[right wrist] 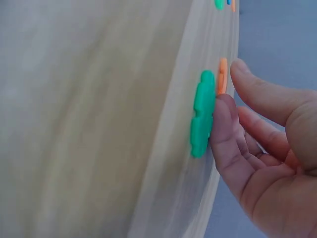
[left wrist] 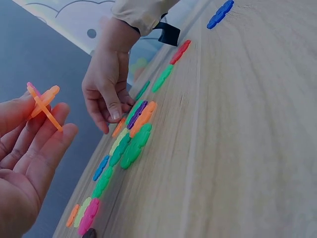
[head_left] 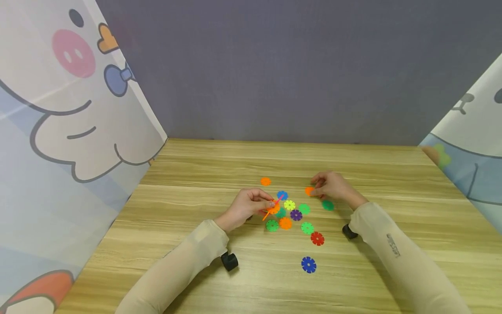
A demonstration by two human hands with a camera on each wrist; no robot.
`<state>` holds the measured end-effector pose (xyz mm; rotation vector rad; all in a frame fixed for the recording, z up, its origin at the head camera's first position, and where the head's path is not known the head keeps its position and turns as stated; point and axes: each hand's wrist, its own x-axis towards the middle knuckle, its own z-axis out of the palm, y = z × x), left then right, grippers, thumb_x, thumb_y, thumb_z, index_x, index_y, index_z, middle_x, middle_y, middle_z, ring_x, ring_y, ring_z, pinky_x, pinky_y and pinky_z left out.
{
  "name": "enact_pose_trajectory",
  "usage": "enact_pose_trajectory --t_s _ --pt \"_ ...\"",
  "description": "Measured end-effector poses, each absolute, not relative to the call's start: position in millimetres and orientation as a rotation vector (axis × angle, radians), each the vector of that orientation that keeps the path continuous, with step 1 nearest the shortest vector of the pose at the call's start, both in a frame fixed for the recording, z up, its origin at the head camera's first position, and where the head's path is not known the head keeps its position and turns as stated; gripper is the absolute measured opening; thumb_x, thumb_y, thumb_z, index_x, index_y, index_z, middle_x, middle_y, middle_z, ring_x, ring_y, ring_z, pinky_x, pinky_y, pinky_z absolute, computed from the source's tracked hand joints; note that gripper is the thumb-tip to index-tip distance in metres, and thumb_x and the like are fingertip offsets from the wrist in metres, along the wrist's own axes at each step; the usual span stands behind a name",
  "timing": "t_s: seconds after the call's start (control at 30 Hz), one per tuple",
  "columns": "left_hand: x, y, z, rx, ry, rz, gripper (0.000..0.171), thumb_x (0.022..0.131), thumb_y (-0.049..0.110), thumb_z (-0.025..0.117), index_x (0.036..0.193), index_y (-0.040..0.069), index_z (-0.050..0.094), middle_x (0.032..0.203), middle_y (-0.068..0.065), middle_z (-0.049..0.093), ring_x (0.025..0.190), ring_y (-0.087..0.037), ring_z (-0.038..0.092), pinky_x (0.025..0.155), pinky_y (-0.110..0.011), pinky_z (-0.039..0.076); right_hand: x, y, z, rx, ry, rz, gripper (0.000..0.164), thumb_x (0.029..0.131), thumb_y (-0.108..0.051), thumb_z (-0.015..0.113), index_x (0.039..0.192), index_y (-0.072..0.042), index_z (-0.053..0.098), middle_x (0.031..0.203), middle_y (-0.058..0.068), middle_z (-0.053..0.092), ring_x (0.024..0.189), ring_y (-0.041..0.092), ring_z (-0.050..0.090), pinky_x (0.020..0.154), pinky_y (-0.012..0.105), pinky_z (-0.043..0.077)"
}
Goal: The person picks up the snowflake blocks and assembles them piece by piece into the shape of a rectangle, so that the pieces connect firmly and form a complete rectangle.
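My left hand (head_left: 246,207) pinches a small cluster of notched plastic discs between thumb and fingers. In it an orange disc (head_left: 273,208) crosses another orange disc seen edge-on, with a pink disc (left wrist: 32,89) slotted in at the top; the cluster is held above the table. Farther right, my right hand (head_left: 333,186) is low over the tabletop, its fingertips right at a flat orange disc (head_left: 309,191). In the right wrist view, thumb and forefinger stand apart beside that disc. A green disc (right wrist: 202,116) lies close by the fingers.
Between the hands several loose discs lie on the wooden table (head_left: 188,270), including a purple disc (head_left: 296,215) and a yellow disc (head_left: 289,205). Nearer are a red disc (head_left: 317,238) and a dark blue disc (head_left: 308,264). A grey panel (head_left: 290,74) stands behind the table.
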<state>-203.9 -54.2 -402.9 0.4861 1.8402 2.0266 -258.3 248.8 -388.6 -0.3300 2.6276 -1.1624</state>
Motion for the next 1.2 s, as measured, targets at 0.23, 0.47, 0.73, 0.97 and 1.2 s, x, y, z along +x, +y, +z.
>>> enact_pose_trajectory --t_s 0.23,0.47,0.73,0.97,1.2 --pt "-204.2 -54.7 -403.9 0.492 1.846 2.022 0.018 0.090 -0.009 0.066 0.104 -0.019 0.063 0.085 -0.005 0.073 0.075 -0.012 0.069 0.069 -0.032 0.061 -261.8 246.4 -388.5 -0.329 2.615 -1.096 0.047 0.088 -0.008 0.077 0.124 0.016 0.059 0.078 0.009 0.060 0.066 0.019 0.064 0.062 0.033 0.060" --pt "-203.7 -54.2 -401.9 0.475 1.870 2.000 0.018 0.090 -0.007 0.066 0.104 -0.017 0.064 0.086 -0.005 0.072 0.076 -0.012 0.069 0.069 -0.031 0.061 -260.4 242.3 -385.2 -0.350 2.612 -1.070 0.028 0.089 -0.005 0.074 0.110 0.012 0.067 0.082 0.012 0.068 0.064 0.018 0.063 0.060 0.033 0.059" --pt "-204.5 -52.0 -402.7 0.495 1.840 2.010 0.014 0.091 -0.007 0.066 0.102 -0.015 0.066 0.085 -0.004 0.072 0.076 -0.013 0.069 0.072 -0.038 0.061 -258.6 238.0 -382.0 -0.328 2.582 -1.034 0.023 0.086 0.001 0.075 0.104 0.013 0.065 0.086 0.014 0.061 0.068 0.019 0.064 0.063 0.033 0.060" --pt "-203.9 -51.3 -402.4 0.494 1.842 2.015 0.015 0.090 -0.008 0.065 0.102 -0.017 0.065 0.084 -0.003 0.072 0.076 -0.012 0.069 0.071 -0.035 0.061 -258.8 237.6 -383.6 -0.315 2.590 -1.004 0.021 0.086 0.001 0.075 0.101 0.010 0.063 0.087 0.014 0.060 0.067 0.018 0.063 0.062 0.032 0.060" --pt "-203.2 -51.9 -401.0 0.477 1.848 2.012 0.013 0.091 -0.007 0.065 0.102 -0.016 0.066 0.085 -0.004 0.072 0.076 -0.012 0.069 0.070 -0.034 0.061 -255.5 236.9 -382.9 -0.345 2.631 -1.018 0.020 0.085 0.001 0.076 0.096 0.007 0.061 0.082 0.012 0.059 0.065 0.019 0.062 0.059 0.033 0.059"
